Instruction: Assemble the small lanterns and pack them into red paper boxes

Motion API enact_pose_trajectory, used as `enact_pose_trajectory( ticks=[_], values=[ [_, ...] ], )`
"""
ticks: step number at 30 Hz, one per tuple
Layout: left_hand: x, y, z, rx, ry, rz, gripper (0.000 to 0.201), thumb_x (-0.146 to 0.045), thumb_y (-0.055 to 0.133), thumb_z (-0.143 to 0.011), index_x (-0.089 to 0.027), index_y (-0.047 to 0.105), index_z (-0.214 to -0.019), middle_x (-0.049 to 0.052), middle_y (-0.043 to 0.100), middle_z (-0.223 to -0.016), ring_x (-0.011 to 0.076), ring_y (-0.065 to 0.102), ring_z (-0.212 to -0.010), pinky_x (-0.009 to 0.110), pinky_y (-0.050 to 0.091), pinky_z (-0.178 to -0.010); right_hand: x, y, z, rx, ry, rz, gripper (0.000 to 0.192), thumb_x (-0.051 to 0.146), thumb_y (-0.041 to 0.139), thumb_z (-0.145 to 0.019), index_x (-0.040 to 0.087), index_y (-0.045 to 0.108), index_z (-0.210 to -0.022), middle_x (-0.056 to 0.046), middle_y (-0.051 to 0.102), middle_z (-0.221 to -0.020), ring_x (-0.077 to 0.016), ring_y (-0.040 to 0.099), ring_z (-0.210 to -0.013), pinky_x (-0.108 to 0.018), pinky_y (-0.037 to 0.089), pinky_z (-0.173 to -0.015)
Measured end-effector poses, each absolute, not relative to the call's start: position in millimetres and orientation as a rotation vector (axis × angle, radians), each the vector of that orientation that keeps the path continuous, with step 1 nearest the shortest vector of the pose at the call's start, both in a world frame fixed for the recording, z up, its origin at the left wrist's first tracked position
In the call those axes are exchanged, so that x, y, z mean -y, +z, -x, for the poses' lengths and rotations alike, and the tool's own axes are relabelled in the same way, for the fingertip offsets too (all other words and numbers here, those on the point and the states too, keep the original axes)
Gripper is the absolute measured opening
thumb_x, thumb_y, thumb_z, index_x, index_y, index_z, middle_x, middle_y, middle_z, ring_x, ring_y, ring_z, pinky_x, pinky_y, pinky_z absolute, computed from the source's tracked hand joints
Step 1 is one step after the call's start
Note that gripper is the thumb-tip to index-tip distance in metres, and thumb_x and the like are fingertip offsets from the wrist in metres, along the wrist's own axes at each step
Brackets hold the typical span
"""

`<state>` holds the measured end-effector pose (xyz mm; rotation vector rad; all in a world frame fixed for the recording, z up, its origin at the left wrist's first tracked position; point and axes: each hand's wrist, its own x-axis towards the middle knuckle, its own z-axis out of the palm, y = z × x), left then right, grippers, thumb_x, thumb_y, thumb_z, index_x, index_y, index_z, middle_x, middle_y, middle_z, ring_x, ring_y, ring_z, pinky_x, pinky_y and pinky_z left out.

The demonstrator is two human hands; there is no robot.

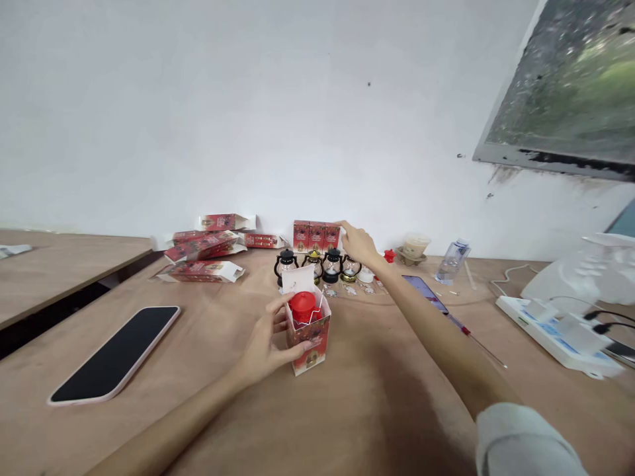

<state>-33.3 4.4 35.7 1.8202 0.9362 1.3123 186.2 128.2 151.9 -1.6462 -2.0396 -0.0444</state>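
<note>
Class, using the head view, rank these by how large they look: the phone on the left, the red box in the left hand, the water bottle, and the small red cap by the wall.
1. Phone, though nearest the camera.
2. Red box.
3. Water bottle, farther away, so unsure.
4. Red cap.

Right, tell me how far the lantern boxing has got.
Done: three closed boxes stand by the wall. In hand: the left hand has a grip on an open box with a red lantern inside; the right hand reaches the closed boxes. Left: four loose lanterns and flat boxes.
</note>
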Motion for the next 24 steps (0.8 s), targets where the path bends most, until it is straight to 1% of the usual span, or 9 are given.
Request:
enact_pose_trajectory(
  ticks=[2,3,7,12,15,18,21,22,24],
  values=[
    [-4,38,35,-0.930,1.297,-1.851,0.068,-0.030,0.075,-0.066,-0.027,0.037,-0.122,0.009,0.050,-0.127,0.0280,0.059,-0.107,0.046,0.054,-0.087,-159,151,-196,2.030,0.017,1.748,0.035,0.023,0.051,-0.091,0.020,0.050,-0.126,-0.010,0.062,-0.109,-0.0231,0.059,-0.099,-0.040,0.047,-0.086],
    [-4,39,36,-0.926,1.282,-1.864,0.067,-0.029,0.075,-0.067,-0.027,0.037,-0.122,0.009,0.050,-0.127,0.0279,0.059,-0.107,0.046,0.054,-0.086,-171,149,-200,2.014,0.043,1.790,0.033,0.027,0.053,-0.091,0.019,0.052,-0.123,-0.010,0.060,-0.113,-0.0219,0.059,-0.099,-0.041,0.048,-0.086],
    [-4,38,39,-0.910,1.271,-1.890,0.067,-0.030,0.074,-0.067,-0.027,0.038,-0.123,0.010,0.049,-0.128,0.0278,0.059,-0.108,0.045,0.053,-0.087,-193,139,-202,1.942,0.105,1.869,0.031,0.033,0.053,-0.091,0.017,0.053,-0.118,-0.008,0.055,-0.120,-0.0202,0.058,-0.102,-0.042,0.050,-0.086],
    [-4,34,39,-0.896,1.271,-1.937,0.068,-0.029,0.073,-0.069,-0.028,0.036,-0.125,0.010,0.046,-0.130,0.0263,0.060,-0.107,0.042,0.054,-0.085,-183,143,-187,1.892,0.103,1.807,0.032,0.029,0.051,-0.091,0.017,0.052,-0.121,-0.010,0.057,-0.118,-0.0223,0.057,-0.105,-0.044,0.046,-0.090],
    [-4,33,38,-0.892,1.280,-1.966,0.068,-0.028,0.073,-0.069,-0.028,0.035,-0.126,0.010,0.045,-0.131,0.0265,0.058,-0.109,0.042,0.053,-0.087,-153,148,-174,1.926,0.090,1.650,0.034,0.017,0.042,-0.090,0.016,0.051,-0.123,-0.010,0.065,-0.104,-0.0221,0.060,-0.099,-0.038,0.044,-0.087],
    [-3,33,38,-0.904,1.285,-1.972,0.069,-0.027,0.074,-0.069,-0.028,0.035,-0.127,0.010,0.045,-0.130,0.0264,0.058,-0.109,0.042,0.053,-0.089,-101,154,-165,2.029,0.133,1.436,0.031,0.022,0.039,-0.091,0.019,0.051,-0.119,-0.001,0.066,-0.086,-0.0140,0.061,-0.081,-0.027,0.046,-0.076],
    [-3,33,36,-0.877,1.299,-1.954,0.070,-0.027,0.074,-0.069,-0.029,0.035,-0.127,0.010,0.045,-0.129,0.0266,0.058,-0.109,0.043,0.053,-0.089,-41,160,-160,2.202,0.256,1.013,0.018,0.029,0.047,-0.091,0.019,0.059,-0.100,-0.001,0.065,-0.086,-0.0120,0.057,-0.073,-0.024,0.045,-0.066],
    [-3,33,36,-0.857,1.311,-1.946,0.070,-0.026,0.074,-0.069,-0.028,0.035,-0.127,0.010,0.045,-0.130,0.0273,0.057,-0.110,0.044,0.053,-0.089,-24,161,-158,2.288,0.256,0.920,0.015,0.029,0.049,-0.090,0.020,0.061,-0.095,-0.001,0.065,-0.088,-0.0123,0.057,-0.074,-0.024,0.045,-0.066],
    [-4,32,35,-0.821,1.340,-1.928,0.071,-0.025,0.075,-0.067,-0.027,0.035,-0.126,0.010,0.044,-0.131,0.0292,0.056,-0.112,0.046,0.053,-0.089,1,160,-153,2.397,0.061,0.886,0.012,0.025,0.052,-0.089,0.020,0.063,-0.092,-0.004,0.063,-0.091,-0.0165,0.056,-0.084,-0.030,0.045,-0.074]
  ],
)
